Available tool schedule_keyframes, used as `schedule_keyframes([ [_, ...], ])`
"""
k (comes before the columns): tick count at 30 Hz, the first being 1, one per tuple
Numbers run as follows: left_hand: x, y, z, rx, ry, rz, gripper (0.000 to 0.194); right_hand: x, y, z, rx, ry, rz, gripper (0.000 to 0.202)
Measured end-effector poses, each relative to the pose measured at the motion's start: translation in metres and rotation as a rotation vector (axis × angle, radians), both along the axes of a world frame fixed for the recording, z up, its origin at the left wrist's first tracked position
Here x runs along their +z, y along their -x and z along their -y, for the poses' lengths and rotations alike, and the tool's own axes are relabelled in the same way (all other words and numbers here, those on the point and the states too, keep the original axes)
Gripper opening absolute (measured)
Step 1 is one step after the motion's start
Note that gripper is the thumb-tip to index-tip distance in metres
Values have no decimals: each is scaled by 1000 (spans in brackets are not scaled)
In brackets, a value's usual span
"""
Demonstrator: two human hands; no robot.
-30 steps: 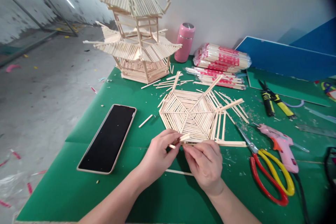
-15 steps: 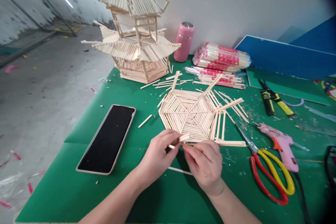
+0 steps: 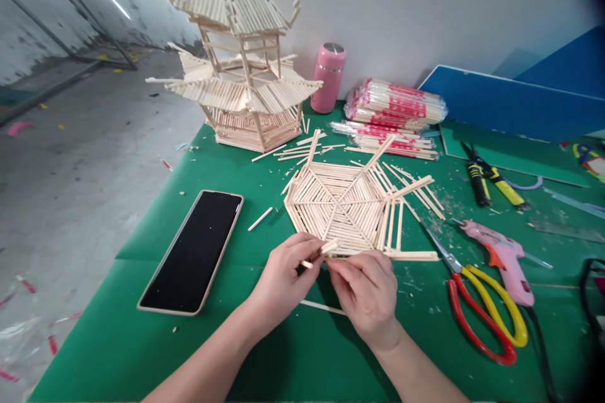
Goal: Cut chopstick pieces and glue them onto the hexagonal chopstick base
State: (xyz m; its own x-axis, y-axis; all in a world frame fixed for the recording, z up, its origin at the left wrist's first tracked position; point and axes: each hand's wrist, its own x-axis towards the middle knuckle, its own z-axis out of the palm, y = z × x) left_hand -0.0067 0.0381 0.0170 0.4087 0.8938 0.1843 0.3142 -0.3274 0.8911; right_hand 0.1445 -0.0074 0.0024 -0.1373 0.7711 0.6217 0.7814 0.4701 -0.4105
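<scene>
A web-like wooden stick frame (image 3: 338, 204) lies flat on the green table, with paired sticks jutting from its corners. At its near edge, my left hand (image 3: 288, 274) is closed on short wooden sticks (image 3: 329, 246), whose ends poke out past the fingers. Just to the right, my right hand (image 3: 366, 289) pinches at the same edge; what lies between its fingertips is too small to name. One loose stick (image 3: 323, 307) rests on the table below the hands.
A phone (image 3: 193, 252) lies left. Behind stand a stick pagoda (image 3: 248, 88) and pink bottle (image 3: 328, 78), beside wrapped stick bundles (image 3: 396, 104). On the right are scissors (image 3: 486, 308), a pink glue gun (image 3: 503, 258) and pliers (image 3: 494, 179).
The camera view has shifted slightly. Both hands keep nearly the same place and grip at the frame's near edge.
</scene>
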Motion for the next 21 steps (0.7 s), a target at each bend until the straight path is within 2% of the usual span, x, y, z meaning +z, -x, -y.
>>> schedule_keyframes([
  [21,2,-1,-1,9,8,-6,20,-1,0,0,3,6,-12,13],
])
